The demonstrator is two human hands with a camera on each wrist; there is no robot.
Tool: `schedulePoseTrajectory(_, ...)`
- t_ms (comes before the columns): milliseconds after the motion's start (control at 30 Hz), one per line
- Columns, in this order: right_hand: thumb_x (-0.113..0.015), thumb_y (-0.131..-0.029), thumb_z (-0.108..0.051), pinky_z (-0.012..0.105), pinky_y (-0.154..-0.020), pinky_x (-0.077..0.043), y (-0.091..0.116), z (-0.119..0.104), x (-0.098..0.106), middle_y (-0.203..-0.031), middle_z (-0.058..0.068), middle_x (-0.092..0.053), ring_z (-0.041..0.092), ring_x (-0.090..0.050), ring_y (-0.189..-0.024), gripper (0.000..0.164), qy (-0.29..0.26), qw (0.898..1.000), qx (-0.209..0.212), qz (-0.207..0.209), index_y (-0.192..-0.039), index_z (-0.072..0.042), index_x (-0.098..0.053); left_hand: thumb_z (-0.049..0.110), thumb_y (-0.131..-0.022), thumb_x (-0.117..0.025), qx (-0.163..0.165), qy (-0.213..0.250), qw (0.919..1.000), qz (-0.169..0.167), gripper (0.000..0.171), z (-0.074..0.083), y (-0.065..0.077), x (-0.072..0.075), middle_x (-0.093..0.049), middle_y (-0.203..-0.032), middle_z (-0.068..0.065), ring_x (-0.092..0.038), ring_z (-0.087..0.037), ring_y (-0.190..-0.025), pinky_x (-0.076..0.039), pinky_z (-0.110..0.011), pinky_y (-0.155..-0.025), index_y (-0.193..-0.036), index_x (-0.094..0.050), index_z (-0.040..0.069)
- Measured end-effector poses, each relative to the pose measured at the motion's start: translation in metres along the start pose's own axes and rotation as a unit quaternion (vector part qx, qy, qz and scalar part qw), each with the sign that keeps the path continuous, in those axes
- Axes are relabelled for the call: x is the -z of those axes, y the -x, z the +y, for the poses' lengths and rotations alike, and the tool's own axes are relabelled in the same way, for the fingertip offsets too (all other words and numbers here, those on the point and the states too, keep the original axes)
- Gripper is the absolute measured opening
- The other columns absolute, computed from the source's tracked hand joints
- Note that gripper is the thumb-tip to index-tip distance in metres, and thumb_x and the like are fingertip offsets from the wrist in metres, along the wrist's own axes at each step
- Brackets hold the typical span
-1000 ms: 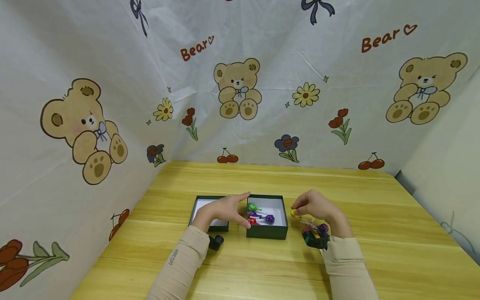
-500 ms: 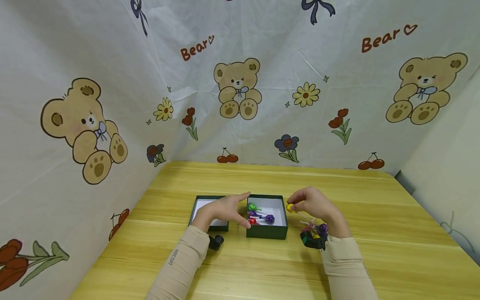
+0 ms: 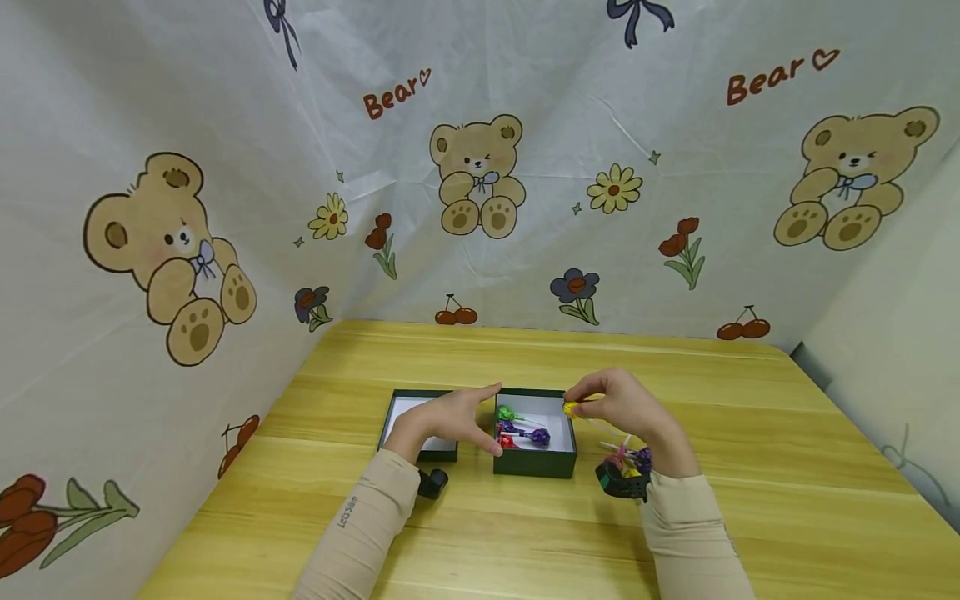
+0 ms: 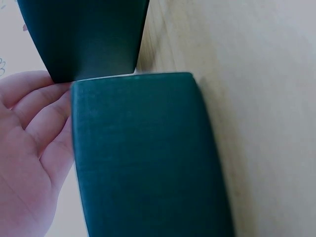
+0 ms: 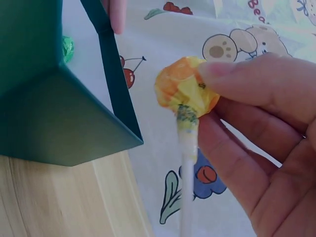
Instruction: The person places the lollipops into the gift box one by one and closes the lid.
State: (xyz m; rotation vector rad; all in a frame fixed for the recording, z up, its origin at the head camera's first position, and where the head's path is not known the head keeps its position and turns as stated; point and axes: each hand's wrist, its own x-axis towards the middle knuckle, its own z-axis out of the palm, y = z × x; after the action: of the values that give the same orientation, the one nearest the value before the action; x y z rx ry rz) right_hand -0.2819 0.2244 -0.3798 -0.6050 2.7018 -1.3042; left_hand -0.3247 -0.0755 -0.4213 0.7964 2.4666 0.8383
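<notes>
Left hand: point(image 3: 450, 414) reaching across the smaller-looking box point(image 3: 437, 457), thumb and fingers spread wide around the left end of the candy box point(image 3: 534, 465), fingertips at its front and back corners
Right hand: point(image 3: 628, 412) palm angled down, wrist bent, thumb and fingers pinching the yellow lollipop point(image 3: 571, 409) by its wrapped head
Yellow lollipop: by the candy box's right wall, near the back corner; stick trails toward the pile, can't tell if it touches the rim
Boxes: 2, dark green, white inside, side by side on the bench point(image 3: 487, 542)
Candy inside: at least 4, so 1 green lollipop point(image 3: 507, 413), 2 purple lollipops point(image 3: 539, 437), 1 red lollipop point(image 3: 507, 442)
Loose pile: point(image 3: 641, 458) pink, purple and yellow by the right wrist, partly hidden, can't count it
Bears on the sheet: point(image 3: 525, 50) 3
</notes>
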Motion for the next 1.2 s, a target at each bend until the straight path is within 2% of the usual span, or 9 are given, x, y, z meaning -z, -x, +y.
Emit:
schedulePoseTrajectory(300,-0.069,-0.092,-0.003,0.043,-0.089,-0.058,-0.004,-0.011,-0.01,-0.112,0.015,-0.074,0.031,-0.066,-0.11,0.017,0.002,1.0,0.014,0.012,-0.106,0.0,-0.077,0.044,-0.077,-0.086,-0.006,-0.005,1.0,-0.004,0.112,0.002,0.001,0.001,-0.025,-0.166,-0.006,-0.028,-0.028,-0.151,-0.035,-0.05,-0.118,-0.162,-0.017,0.02)
schedulePoseTrajectory(733,-0.069,-0.09,0.002,0.024,-0.074,-0.056,-0.015,-0.021,-0.031,-0.103,0.013,-0.076,0.023,-0.068,-0.091,0.015,0.001,0.998,0.066,-0.015,-0.103,-0.001,-0.078,0.046,-0.077,-0.086,0.003,0.002,1.0,-0.004,0.112,0.004,0.001,0.003,-0.025,-0.166,-0.004,-0.029,-0.029,-0.151,-0.034,-0.052,-0.119,-0.162,-0.018,0.021)
schedulePoseTrajectory(1000,-0.069,-0.089,0.005,0.023,-0.074,-0.057,-0.019,-0.024,-0.041,-0.105,0.015,-0.075,0.026,-0.069,-0.092,0.018,-0.007,0.997,0.078,-0.023,-0.105,0.003,-0.076,0.048,-0.076,-0.085,0.005,-0.003,1.0,-0.004,0.113,0.004,0.001,0.003,-0.025,-0.166,-0.004,-0.029,-0.029,-0.151,-0.035,-0.052,-0.118,-0.162,-0.018,0.022)
schedulePoseTrajectory(1200,-0.069,-0.09,0.003,0.024,-0.074,-0.057,-0.024,-0.019,-0.05,-0.105,0.013,-0.075,0.027,-0.069,-0.094,0.018,-0.001,0.995,0.083,-0.051,-0.107,0.003,-0.076,0.048,-0.076,-0.085,0.003,-0.003,1.0,-0.002,0.112,0.003,0.001,0.002,-0.026,-0.166,-0.004,-0.03,-0.029,-0.151,-0.034,-0.053,-0.118,-0.162,-0.018,0.021)
